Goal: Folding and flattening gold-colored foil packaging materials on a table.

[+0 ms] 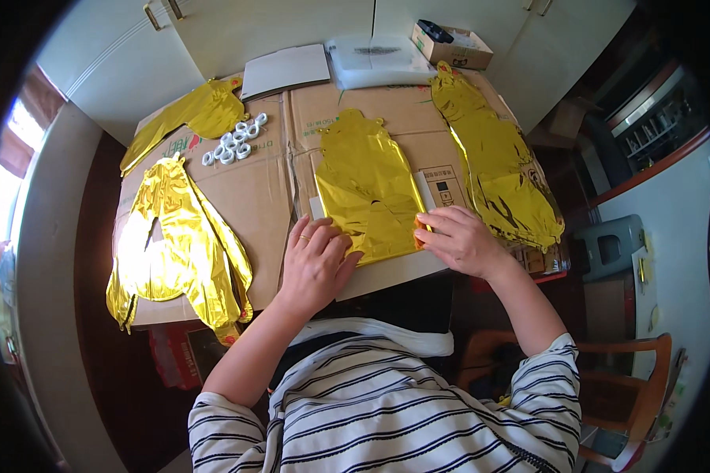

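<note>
- Middle gold foil (367,177): lies flat at the centre of the surface (268,205), directly in front of the person. Both sides and the lower edge run fairly straight; the top end, at 12 o'clock, has an irregular outline.
- White card (424,189): strips show beside the foil at 3 and 8 o'clock; whether it is one sheet cannot be confirmed.
- Left hand (317,256): at the foil's 7 o'clock corner, fingers bent and tips down. Whether it pinches or only presses cannot be told.
- Right hand (461,240): at the foil's 4 o'clock edge, finger and thumb closed on a small orange piece (421,234). Its attachment to the foil is not verifiable.
- Progress, as judged: the middle foil is part-worked, its lower portion neat, its top end not squared.
- Outstanding, as judged: three other foils lie loosely spread, apparently unworked: left foil (162,260) at 8 to 9 o'clock, far-left foil (193,110) at 10, right foil (489,162) at 2 to 3.
- White rolls (230,145): clustered at 10 o'clock, out of both hands' hold.
- Completed pieces: none identifiable.
</note>
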